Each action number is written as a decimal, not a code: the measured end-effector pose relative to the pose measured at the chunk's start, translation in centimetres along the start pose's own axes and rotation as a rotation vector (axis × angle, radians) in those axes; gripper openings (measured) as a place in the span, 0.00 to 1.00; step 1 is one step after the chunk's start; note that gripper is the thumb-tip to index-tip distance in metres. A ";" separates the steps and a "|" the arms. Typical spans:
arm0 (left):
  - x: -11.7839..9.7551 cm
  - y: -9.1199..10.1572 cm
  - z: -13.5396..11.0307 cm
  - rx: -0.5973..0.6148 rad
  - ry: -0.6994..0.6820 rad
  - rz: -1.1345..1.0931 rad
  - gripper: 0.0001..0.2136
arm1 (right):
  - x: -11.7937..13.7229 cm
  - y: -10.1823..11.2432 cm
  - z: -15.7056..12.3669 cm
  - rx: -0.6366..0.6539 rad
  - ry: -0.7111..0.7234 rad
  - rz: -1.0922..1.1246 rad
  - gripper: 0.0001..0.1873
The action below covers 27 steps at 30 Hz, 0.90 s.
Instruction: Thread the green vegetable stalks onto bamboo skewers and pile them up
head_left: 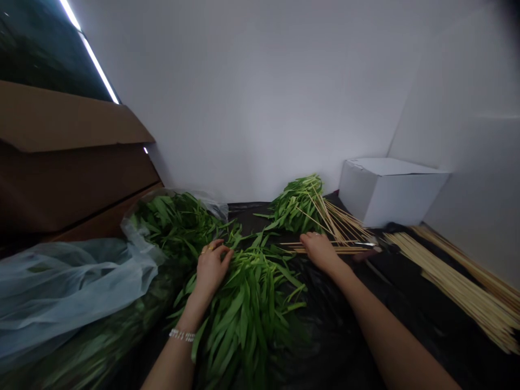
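My left hand (212, 266), with rings and a beaded bracelet, hovers at the left edge of a heap of long green leafy stems (254, 298). Its fingers are bent and the thumb stands apart, with nothing clearly held. My right hand (320, 250) is closed over thin bamboo skewers (347, 250) lying on the black plastic sheet (329, 319); its fingertips are partly hidden. Behind it, more greens (296, 203) form a bunch, with loose skewers (335, 216) fanned across their right side.
Clear plastic bags (81, 287) full of greens (174, 216) lie on the left, below an open cardboard box (73, 179). A white box (390, 189) stands at the back right. Thick bundles of pale sticks (459, 287) lie at right. A white wall (252, 97) closes the back.
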<state>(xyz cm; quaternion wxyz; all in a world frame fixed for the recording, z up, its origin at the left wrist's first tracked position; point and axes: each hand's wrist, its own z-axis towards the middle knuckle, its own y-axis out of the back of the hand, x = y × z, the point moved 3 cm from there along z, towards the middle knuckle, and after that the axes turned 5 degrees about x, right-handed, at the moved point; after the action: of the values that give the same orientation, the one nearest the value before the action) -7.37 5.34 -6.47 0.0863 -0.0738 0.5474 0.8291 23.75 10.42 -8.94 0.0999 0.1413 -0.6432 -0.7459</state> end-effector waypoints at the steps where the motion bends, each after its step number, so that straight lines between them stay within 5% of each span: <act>1: 0.1 0.1 0.1 0.028 0.021 -0.066 0.17 | 0.0 0.2 0.0 -0.010 -0.002 0.000 0.13; 4: 0.5 -0.1 0.2 0.092 0.108 -0.267 0.22 | 0.0 0.6 0.0 -0.037 -0.028 -0.002 0.12; 6: 0.8 -0.2 0.2 0.031 0.129 -0.307 0.18 | -0.2 0.7 -0.1 -0.051 -0.055 0.002 0.13; 9: 1.1 -0.6 0.1 -0.032 0.135 -0.165 0.21 | -0.7 0.5 0.0 -0.066 -0.128 0.024 0.13; 12: 1.1 -1.1 -0.1 0.042 0.119 0.017 0.19 | -1.4 0.4 0.1 -0.095 -0.204 0.066 0.15; 18: 1.0 -0.8 -0.4 0.099 0.145 0.175 0.16 | -0.1 1.2 0.2 -0.307 -0.001 0.343 0.15; 22: 0.3 1.4 -0.5 -0.138 0.115 0.054 0.14 | 2.3 2.6 -0.6 -0.474 0.134 0.475 0.15; 27: -1.2 5.0 -1.2 -0.573 0.056 -0.313 0.12 | 4.9 4.3 -2.2 -0.588 0.266 0.300 0.16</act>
<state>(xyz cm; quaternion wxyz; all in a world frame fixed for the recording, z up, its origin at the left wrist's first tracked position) -7.28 2.29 -2.21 0.1732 -0.2010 0.2760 0.9238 19.70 6.10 -5.34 0.3275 0.1064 -0.3961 -0.8512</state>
